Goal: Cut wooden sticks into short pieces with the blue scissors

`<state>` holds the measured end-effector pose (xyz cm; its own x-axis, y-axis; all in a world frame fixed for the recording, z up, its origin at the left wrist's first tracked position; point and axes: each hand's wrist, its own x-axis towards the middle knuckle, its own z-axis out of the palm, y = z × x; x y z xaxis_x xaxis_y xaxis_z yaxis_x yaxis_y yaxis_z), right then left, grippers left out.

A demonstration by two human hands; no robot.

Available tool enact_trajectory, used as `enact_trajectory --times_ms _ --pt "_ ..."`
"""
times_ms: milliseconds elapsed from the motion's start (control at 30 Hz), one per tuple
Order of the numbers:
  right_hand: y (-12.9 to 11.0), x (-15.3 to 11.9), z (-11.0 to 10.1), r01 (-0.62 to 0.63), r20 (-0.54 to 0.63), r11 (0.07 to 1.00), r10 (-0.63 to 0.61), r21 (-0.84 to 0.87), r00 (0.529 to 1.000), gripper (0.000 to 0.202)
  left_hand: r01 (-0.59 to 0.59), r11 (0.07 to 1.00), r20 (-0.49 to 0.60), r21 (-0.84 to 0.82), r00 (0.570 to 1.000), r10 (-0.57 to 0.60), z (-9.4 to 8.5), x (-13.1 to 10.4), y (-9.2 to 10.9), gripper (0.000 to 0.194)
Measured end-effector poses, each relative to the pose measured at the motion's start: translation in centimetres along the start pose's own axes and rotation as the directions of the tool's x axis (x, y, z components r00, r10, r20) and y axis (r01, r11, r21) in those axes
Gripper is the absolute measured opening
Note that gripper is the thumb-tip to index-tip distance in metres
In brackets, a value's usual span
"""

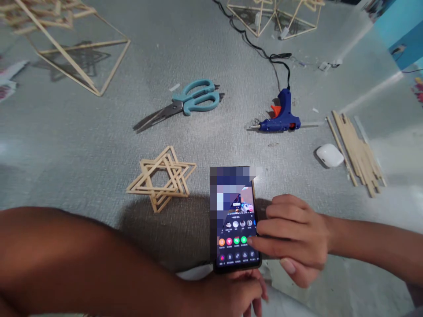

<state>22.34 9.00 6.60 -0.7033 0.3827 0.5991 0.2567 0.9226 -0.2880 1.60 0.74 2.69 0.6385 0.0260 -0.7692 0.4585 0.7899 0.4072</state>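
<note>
A lit smartphone [236, 240] lies in front of me, showing rows of round coloured icons; its upper screen is blurred out. My right hand [295, 237] is at its right edge, the index fingertip on or just over the screen, the other fingers loosely bent and holding nothing. Under the phone's lower end rests my left hand [244, 293], fingers hanging loosely and partly hidden; whether it supports the phone I cannot tell. Left of the phone is a six-pointed star of thin wooden sticks [161, 178]. Farther off lie blue-handled scissors [185, 103], their blades pointing left.
A blue glue gun [280, 121] with an orange trigger lies at the right, its black cord [251, 42] running back. Beside it are a white rounded case [329, 155] and several flat wooden sticks [357, 149]. Stick frames [114, 66] stand at the back left and back right.
</note>
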Motion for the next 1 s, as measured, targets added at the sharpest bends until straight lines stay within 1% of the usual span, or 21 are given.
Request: enact_trajectory --times_ms 133,233,333,433,633,767,867,933,1000 --pt "0.1 -0.28 -0.01 -0.048 -0.025 0.999 0.048 0.014 0.999 0.036 0.004 1.0 -0.009 -0.009 1.0 -0.004 0.08 0.26 -0.07 0.009" --pt "0.15 -0.41 0.04 -0.07 -0.056 0.998 0.07 0.008 0.996 0.034 -0.022 1.0 0.005 -0.017 1.0 0.022 0.0 0.3 -0.37 0.011" --pt "0.14 -0.37 0.06 -0.085 -0.049 0.996 0.085 -0.011 0.995 0.033 -0.028 0.999 0.007 -0.025 1.0 0.028 -0.04 0.08 -0.5 0.013" --pt "0.13 -0.26 -0.04 -0.085 -0.006 0.996 0.085 -0.042 0.996 0.032 -0.009 1.0 0.001 -0.025 1.0 0.009 0.01 -0.24 -0.24 0.01" --pt "0.12 -0.3 -0.05 -0.027 0.185 0.995 0.044 -0.093 0.982 0.038 -0.016 1.0 -0.007 -0.011 1.0 0.016 0.0 -0.31 0.16 0.009" --pt "0.19 -0.36 0.32 -0.029 0.228 0.995 0.051 -0.1 0.972 0.041 0.005 0.999 -0.016 -0.04 1.0 -0.006 0.13 0.04 0.0 0.01" --pt "0.31 -0.26 0.29 0.002 0.255 0.996 0.021 -0.088 0.967 0.044 0.025 0.999 -0.035 -0.039 0.999 -0.026 0.16 0.1 -0.05 0.01" --pt "0.36 -0.2 0.1 0.024 0.23 0.997 -0.008 -0.067 0.973 0.045 0.02 0.999 -0.03 -0.032 0.999 -0.021 0.07 0.03 0.0 0.012" --pt "0.35 -0.23 -0.14 0.023 0.149 0.999 -0.016 -0.046 0.989 0.046 0.009 0.999 -0.027 -0.032 1.0 -0.01 -0.03 -0.06 0.02 0.012"
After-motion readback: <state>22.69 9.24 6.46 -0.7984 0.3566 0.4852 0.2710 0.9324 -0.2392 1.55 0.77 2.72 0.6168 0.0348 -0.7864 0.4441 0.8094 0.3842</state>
